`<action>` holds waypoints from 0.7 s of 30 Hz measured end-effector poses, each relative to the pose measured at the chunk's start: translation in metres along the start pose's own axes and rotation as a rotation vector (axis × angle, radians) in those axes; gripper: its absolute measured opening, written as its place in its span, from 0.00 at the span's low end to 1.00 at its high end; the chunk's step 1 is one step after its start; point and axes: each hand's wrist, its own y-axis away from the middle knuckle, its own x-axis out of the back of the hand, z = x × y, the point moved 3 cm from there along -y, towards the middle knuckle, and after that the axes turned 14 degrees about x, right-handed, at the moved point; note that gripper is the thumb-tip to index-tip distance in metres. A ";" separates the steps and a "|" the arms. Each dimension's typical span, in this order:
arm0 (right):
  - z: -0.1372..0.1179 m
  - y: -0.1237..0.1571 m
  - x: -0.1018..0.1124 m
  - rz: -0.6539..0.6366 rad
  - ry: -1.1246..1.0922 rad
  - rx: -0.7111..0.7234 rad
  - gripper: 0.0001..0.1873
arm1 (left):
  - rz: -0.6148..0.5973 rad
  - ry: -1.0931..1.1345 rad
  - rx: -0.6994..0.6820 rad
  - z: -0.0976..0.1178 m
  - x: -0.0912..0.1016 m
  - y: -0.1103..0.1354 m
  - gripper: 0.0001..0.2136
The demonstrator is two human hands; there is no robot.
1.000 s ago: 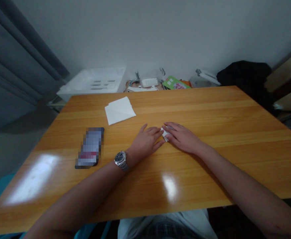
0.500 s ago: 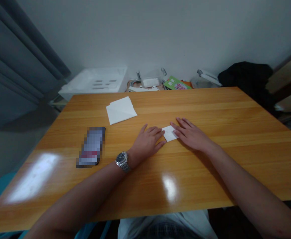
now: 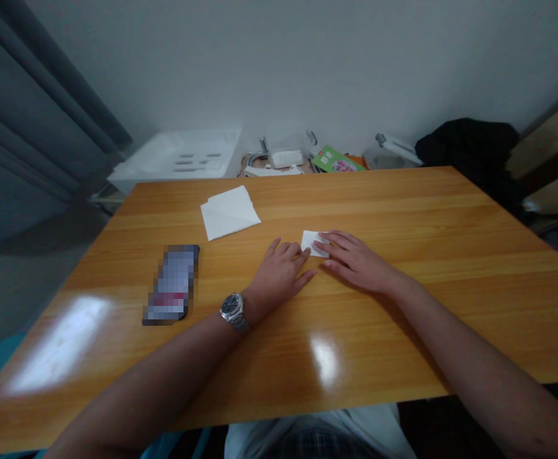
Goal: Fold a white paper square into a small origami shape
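Observation:
A small white folded paper point(image 3: 312, 240) lies flat on the wooden table, between my hands. My right hand point(image 3: 355, 260) rests over its right side, fingers stretched out on the paper. At the paper's lower left corner is my left hand point(image 3: 285, 268), its fingers spread and the fingertips at the edge. A metal wristwatch point(image 3: 234, 308) is on my left wrist. Farther back to the left, several larger white paper sheets point(image 3: 231, 213) lie in a loose stack.
A phone point(image 3: 172, 284) with a blurred-out screen lies on the table point(image 3: 403, 204) at the left. Beyond the far edge are a white plastic tray point(image 3: 183, 153), a green booklet point(image 3: 334, 160) and a dark cloth heap point(image 3: 467, 143). A grey curtain hangs at left.
The small paper has shifted away from me and slightly left, and turned a little. My right hand has moved left with it; my left hand has stayed nearly in place.

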 end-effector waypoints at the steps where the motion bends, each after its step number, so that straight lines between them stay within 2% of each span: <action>1: -0.003 -0.001 -0.001 -0.011 -0.002 0.022 0.27 | 0.001 -0.001 -0.006 0.001 0.001 0.000 0.23; 5: -0.008 -0.003 -0.006 -0.029 -0.029 0.036 0.26 | -0.011 0.012 -0.023 0.001 0.001 -0.001 0.21; 10: -0.002 -0.001 -0.007 -0.031 -0.074 0.035 0.26 | 0.007 0.072 -0.045 -0.004 -0.002 -0.001 0.20; 21: 0.002 0.000 -0.005 -0.045 0.016 0.014 0.26 | -0.034 0.091 -0.082 -0.005 -0.001 -0.001 0.20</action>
